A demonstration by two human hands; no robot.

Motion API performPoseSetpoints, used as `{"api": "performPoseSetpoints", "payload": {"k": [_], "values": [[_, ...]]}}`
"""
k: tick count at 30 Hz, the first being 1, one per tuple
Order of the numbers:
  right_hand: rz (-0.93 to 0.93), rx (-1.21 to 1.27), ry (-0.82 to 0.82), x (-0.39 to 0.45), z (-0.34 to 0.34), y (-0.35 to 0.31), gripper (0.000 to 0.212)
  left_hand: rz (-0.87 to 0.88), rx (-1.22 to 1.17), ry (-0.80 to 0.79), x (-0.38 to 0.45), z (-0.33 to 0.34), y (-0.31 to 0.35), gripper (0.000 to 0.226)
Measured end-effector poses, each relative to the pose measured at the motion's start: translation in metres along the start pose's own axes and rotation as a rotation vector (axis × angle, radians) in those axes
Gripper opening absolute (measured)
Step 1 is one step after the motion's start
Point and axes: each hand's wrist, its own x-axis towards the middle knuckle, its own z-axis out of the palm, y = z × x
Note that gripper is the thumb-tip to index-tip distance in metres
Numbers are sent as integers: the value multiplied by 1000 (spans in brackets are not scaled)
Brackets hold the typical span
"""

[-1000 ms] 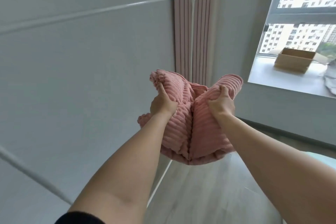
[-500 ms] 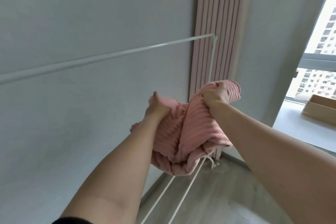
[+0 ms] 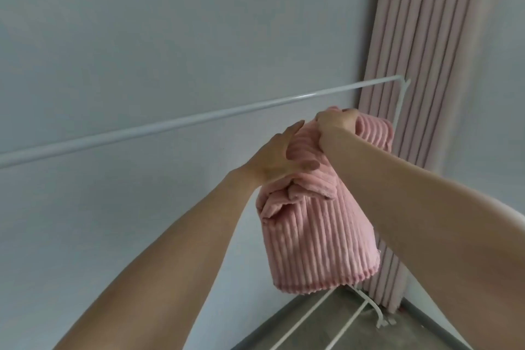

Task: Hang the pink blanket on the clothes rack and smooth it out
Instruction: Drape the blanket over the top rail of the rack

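Note:
The pink ribbed blanket (image 3: 312,236) hangs bunched in the air, held up near the right end of the clothes rack's white top rail (image 3: 176,124). My right hand (image 3: 336,119) grips the blanket's top fold, just below and in front of the rail. My left hand (image 3: 279,158) holds the blanket's left side, fingers loosely spread over the folds with the thumb underneath. The blanket's lower edge dangles above the rack's base bars (image 3: 338,318). No part of the blanket lies over the rail.
A pale wall stands right behind the rack. A pink pleated curtain (image 3: 420,65) hangs at the right, behind the rack's upright post (image 3: 399,111). Grey floor shows at the bottom right.
Both hands have lifted the blanket up and to the right, close to the rail's right end. The blanket has unrolled downward, and my left hand has loosened its grip. The window has left the view.

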Motion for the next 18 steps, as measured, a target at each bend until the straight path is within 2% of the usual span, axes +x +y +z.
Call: {"api": "performPoseSetpoints", "payload": {"k": [2,3,5,6,8,10,13,15,16,18], "values": [[63,33,-74,21,3,-13,42,3,305,49,15,8,9,120],[96,25,-82,29,4,-17,40,26,469,103,23,14,13,118],[110,-1,-85,42,5,-23,37,74,673,232,39,24,23,95],[80,-11,-85,49,4,-27,35,68,673,297,48,26,27,86],[17,45,-114,56,3,-40,25,49,554,410,64,20,38,75],[-51,135,-168,68,6,-56,25,99,421,497,82,6,49,66],[-123,319,-346,77,20,-84,33,133,244,615,107,-23,70,62],[-234,375,-478,83,35,-91,27,96,85,725,120,-46,77,62],[-339,309,-564,86,42,-89,28,67,24,769,124,-56,77,62],[-570,-39,-679,86,53,-80,39,-13,-6,796,127,-71,67,65]]}}
